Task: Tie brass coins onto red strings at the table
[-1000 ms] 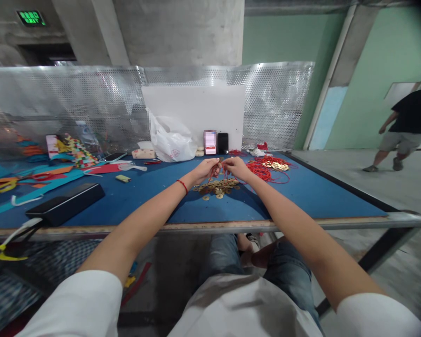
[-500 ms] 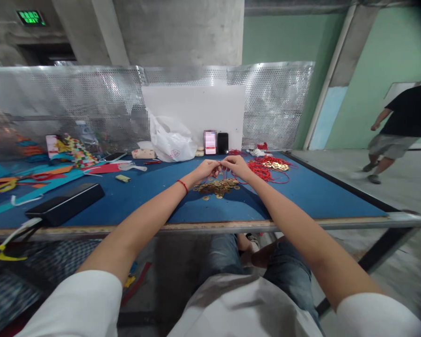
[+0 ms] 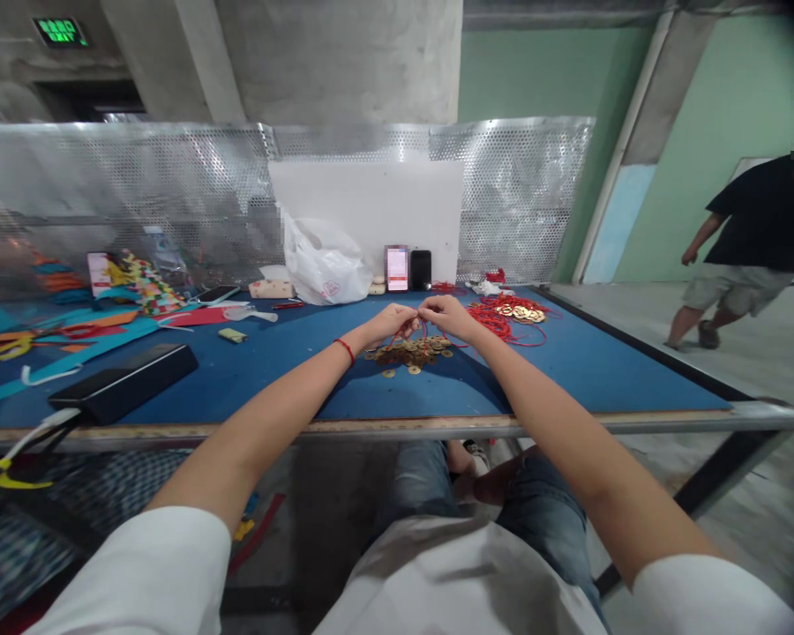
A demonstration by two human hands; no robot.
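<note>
Red cord (image 3: 425,331) pinched above brass coins (image 3: 410,353)
Left hand (image 3: 390,323) and right hand (image 3: 445,314) nipped it fingertip to fingertip; a loosened pinch could have dropped it among the coins.

Coins (image 3: 411,352) – brassy, shiny metal; cord (image 3: 496,322) red, matt; table top (image 3: 569,362) blue felt-like; screen (image 3: 516,185) perforated metal.

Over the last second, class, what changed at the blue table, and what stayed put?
The left hand and right hand drew their fingertips together, both pinching the red string above the coin pile. The person in black stepped a little leftward. Coin pile, red cord bundle and black box stayed put.
</note>
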